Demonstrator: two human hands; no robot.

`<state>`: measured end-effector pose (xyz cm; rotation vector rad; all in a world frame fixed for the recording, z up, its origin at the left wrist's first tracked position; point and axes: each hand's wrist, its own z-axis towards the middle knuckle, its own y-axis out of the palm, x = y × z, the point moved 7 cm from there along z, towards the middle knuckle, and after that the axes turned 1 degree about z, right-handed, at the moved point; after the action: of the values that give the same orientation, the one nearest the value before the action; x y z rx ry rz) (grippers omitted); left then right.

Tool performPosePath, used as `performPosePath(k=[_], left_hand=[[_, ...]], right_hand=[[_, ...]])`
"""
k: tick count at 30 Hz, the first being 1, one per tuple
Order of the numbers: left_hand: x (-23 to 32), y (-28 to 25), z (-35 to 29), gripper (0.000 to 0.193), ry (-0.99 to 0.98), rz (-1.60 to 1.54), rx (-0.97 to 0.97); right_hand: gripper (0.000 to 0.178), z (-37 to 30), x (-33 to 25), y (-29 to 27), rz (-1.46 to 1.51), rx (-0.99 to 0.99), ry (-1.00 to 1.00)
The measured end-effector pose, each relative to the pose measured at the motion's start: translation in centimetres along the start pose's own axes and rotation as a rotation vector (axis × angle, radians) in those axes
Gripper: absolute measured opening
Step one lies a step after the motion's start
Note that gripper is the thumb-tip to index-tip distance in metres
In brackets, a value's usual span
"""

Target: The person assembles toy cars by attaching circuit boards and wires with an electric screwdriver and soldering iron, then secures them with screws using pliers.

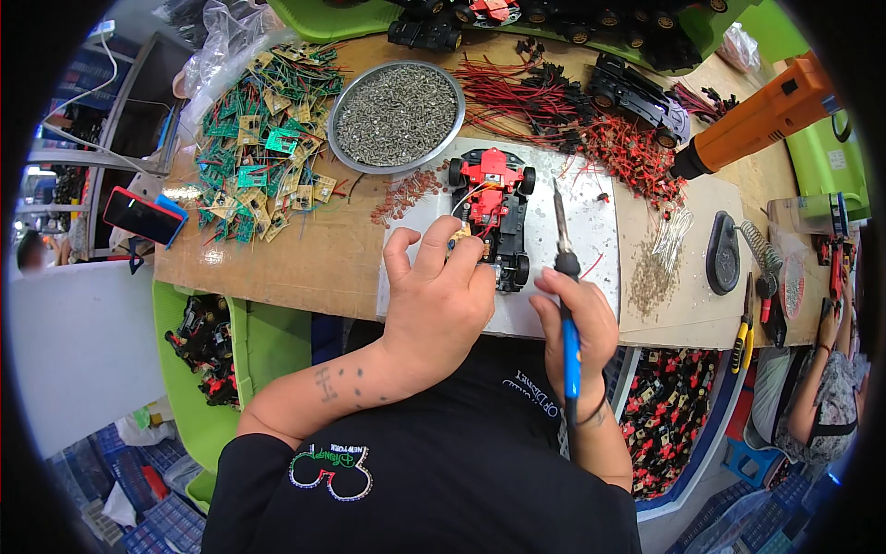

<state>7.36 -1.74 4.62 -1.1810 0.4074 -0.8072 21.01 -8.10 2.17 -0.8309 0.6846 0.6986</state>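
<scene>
A red and black toy car chassis [510,226] lies on a white board [591,212] in front of me, wheels at its corners and thin wires on top. My left hand [438,291] bends over its left side, fingers curled on a small tan circuit board [457,234] that is mostly hidden. In my right hand [591,323] is a soldering iron [569,337] with a blue handle, held like a pen. Its metal tip points away from me, right of the chassis and apart from it.
A round metal bowl [334,125] of small screws stands behind, with piled circuit boards [249,175] at its left. Red and black wires [517,97], red switches [637,162], an orange heat gun [757,120], solder-iron stand [724,254] and yellow-handled pliers [740,346] occupy the right.
</scene>
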Motion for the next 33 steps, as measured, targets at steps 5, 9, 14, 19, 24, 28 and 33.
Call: performPosePath(k=[5, 9, 14, 19, 24, 28, 33], left_hand=[[0.2, 0.0, 0.2, 0.012, 0.024, 0.001, -0.016], [0.1, 0.1, 0.0, 0.012, 0.044, 0.008, -0.036], [0.0, 0.0, 0.0, 0.013, 0.067, 0.010, -0.076], [0.0, -1.5, -0.5, 0.015, 0.214, -0.075, 0.079], [0.4, -0.9, -1.3, 0.015, 0.281, 0.097, 0.162], [-0.3, -0.1, -1.8, 0.013, 0.227, 0.110, 0.176], [-0.5, -0.3, -2.2, 0.016, 0.245, 0.102, 0.224]], right_hand=[[0.046, 0.2, 1.0, 2.1, -0.057, -0.017, 0.001], [0.045, 0.0, 1.3, 2.4, -0.043, -0.034, 0.011], [0.046, 0.0, 1.1, 2.3, -0.035, -0.035, 0.001], [0.046, 0.0, 1.1, 2.3, -0.022, -0.036, 0.017], [0.045, -0.1, 1.1, 2.3, -0.027, -0.036, 0.020], [0.045, 0.0, 1.0, 2.4, -0.053, -0.044, 0.015], [0.044, 0.1, 0.9, 2.3, -0.042, -0.025, 0.010]])
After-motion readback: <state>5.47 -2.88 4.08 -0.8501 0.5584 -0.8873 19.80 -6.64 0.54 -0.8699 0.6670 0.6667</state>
